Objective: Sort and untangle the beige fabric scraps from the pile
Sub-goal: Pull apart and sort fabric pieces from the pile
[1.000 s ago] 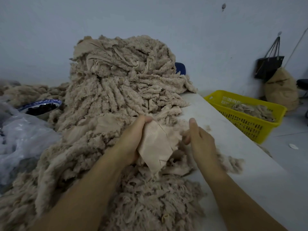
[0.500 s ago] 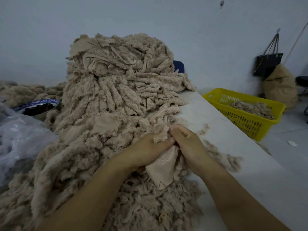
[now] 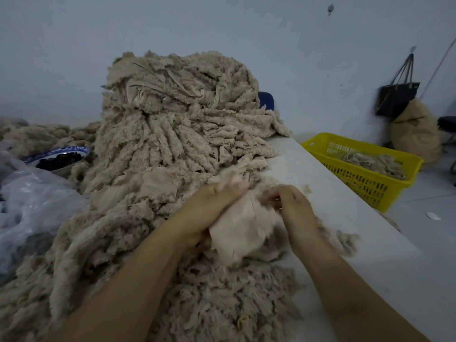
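A tall pile of beige fuzzy fabric scraps (image 3: 177,134) covers the left and middle of the white table (image 3: 345,218) and spreads toward me. At its front edge lies a smooth beige scrap (image 3: 241,230) with a fuzzy fringe. My left hand (image 3: 209,206) grips the scrap's upper left side, with fluff bunched at its fingertips. My right hand (image 3: 293,206) pinches the fringe on the scrap's right edge, fingers curled. The two hands are a short gap apart with the scrap stretched between them.
A yellow plastic basket (image 3: 370,178) holding several beige scraps stands right of the table. A blue-rimmed bowl (image 3: 59,159) with dark contents and a clear plastic bag (image 3: 32,206) sit on the left. A black bag (image 3: 397,97) and a tan sack (image 3: 417,134) rest by the wall.
My hands, which met at the top of the scrap half a second ago, have drawn apart. The scrap is now spread wider between them.
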Available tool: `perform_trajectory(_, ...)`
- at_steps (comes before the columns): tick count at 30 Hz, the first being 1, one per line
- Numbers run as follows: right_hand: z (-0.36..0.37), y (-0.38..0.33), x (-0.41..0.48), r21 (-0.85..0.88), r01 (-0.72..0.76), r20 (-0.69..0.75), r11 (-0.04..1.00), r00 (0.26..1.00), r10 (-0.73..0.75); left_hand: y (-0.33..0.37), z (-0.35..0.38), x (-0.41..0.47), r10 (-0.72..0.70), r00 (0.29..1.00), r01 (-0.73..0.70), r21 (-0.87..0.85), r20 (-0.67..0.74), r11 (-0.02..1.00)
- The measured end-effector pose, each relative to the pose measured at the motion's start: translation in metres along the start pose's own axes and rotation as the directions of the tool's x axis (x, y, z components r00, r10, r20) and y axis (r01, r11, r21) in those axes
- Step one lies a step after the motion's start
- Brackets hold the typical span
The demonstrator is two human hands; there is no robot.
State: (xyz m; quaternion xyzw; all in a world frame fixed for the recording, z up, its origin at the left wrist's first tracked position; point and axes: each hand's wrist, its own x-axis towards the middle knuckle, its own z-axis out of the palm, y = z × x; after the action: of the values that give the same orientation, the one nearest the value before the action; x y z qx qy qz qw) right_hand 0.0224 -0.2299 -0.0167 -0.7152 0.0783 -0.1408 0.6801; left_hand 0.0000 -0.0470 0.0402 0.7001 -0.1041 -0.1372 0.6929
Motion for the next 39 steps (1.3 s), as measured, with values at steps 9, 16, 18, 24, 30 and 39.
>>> perform_trajectory(9, 0.010, -0.013, -0.022, 0.030, 0.124, 0.405, 0.992, 0.906, -0.126, 0.000, -0.005, 0.006, 0.017, 0.987, -0.035, -0.116, -0.158, 0.993)
perform_trajectory(16, 0.008, -0.016, -0.018, 0.021, 0.116, 0.385, 0.993, 0.916, -0.115, 0.000, -0.009, 0.007, -0.016, 0.988, 0.004, -0.080, -0.151, 0.997)
perform_trajectory(18, 0.006, -0.016, -0.018, 0.075, 0.092, 0.367, 0.993, 0.923, -0.113, -0.001, -0.010, 0.007, -0.031, 0.986, 0.023, -0.052, -0.164, 0.998)
perform_trajectory(24, 0.008, -0.019, -0.019, 0.131, 0.074, 0.352, 0.989, 0.929, -0.116, -0.004, -0.008, 0.004, -0.024, 0.998, 0.015, 0.129, 0.066, 0.991)
perform_trajectory(30, 0.010, -0.014, -0.015, -0.109, 0.228, 0.307, 0.968, 0.934, -0.185, -0.009, -0.006, 0.006, -0.034, 0.994, 0.022, 0.120, 0.101, 0.992)
perform_trajectory(39, 0.012, -0.002, -0.005, -0.278, 0.214, 0.101, 0.936, 0.976, -0.194, -0.010, -0.005, -0.003, -0.014, 0.961, -0.021, 0.123, 0.275, 0.992)
